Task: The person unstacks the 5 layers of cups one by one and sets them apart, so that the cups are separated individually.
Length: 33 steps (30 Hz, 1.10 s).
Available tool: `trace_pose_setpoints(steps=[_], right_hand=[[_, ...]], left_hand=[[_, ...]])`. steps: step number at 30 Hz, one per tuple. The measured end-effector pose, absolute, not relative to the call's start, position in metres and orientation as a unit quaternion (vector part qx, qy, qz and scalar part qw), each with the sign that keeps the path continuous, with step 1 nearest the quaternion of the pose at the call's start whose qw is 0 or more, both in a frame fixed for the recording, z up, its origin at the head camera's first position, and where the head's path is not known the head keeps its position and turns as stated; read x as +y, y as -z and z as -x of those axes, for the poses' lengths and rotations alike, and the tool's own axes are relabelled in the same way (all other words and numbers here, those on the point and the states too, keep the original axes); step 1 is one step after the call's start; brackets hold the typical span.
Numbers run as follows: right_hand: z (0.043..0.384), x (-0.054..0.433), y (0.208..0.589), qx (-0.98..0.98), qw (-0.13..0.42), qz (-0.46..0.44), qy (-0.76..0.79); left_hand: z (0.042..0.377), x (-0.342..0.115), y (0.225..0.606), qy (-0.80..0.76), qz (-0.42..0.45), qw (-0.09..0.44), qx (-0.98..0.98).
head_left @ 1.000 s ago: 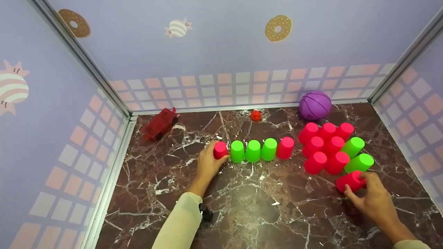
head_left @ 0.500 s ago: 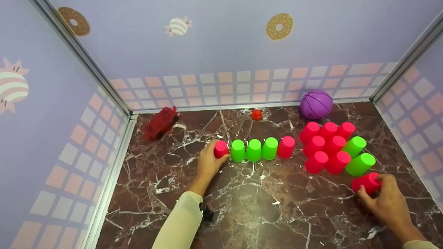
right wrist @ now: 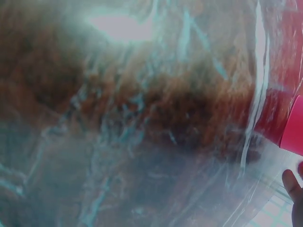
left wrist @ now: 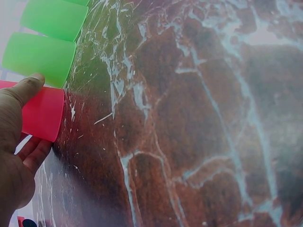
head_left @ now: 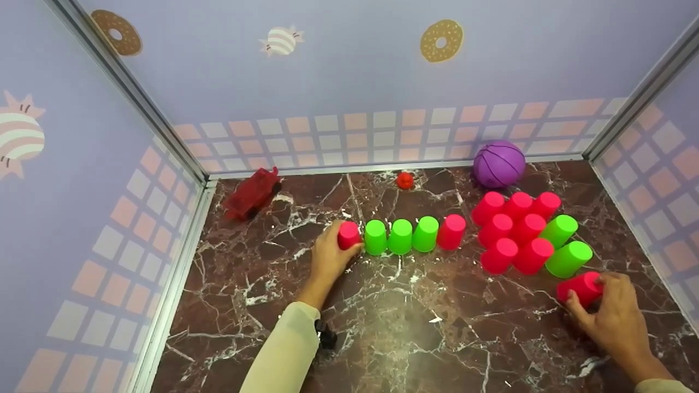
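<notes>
At the left end of a row of upside-down cups, my left hand grips a pinkish-red cup. The left wrist view shows thumb and fingers on either side of that red cup, beside a green cup. Three green cups and another red cup continue the row. On the right, my right hand holds a red cup in front of a cluster of red cups and two green cups. Only part of the held red cup shows in the right wrist view.
Behind the cluster a purple ball lies near the back wall. A small red-orange object sits at the back middle. A dark red toy vehicle is at the back left. Patterned panels enclose the marbled surface on three sides.
My right hand has moved to the right with its red cup, away from the front of the cluster; it barely shifts in the last half second. My left hand stays on its cup.
</notes>
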State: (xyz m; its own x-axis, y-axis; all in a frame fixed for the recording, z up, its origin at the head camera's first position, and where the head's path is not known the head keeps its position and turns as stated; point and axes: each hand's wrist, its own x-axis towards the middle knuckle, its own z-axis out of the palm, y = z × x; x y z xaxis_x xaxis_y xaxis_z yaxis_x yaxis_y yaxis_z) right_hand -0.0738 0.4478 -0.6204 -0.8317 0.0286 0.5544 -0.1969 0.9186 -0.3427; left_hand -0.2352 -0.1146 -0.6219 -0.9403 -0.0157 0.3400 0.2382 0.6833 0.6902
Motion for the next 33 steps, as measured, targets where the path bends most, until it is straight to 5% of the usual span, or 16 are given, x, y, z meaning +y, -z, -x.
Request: trace_pose_setpoints(steps=[12, 20, 26, 33], right_hand=[[0.102, 0.416, 0.593, -0.873, 0.428, -0.081, -0.22], [0.139, 0.346, 0.551, -0.832, 0.472, -0.137, -0.256], [0.165, 0.302, 0.544, -0.823, 0.458, -0.186, -0.279], [0.18, 0.266, 0.552, -0.86, 0.366, -0.216, -0.282]], left_hand=[[0.23, -0.112, 0.612, 0.384, 0.056, 0.145, -0.91], [0.247, -0.119, 0.651, 0.38, 0.07, 0.189, -0.903], [0.251, -0.121, 0.66, 0.392, 0.059, 0.166, -0.903], [0.249, -0.119, 0.653, 0.392, 0.059, 0.162, -0.904]])
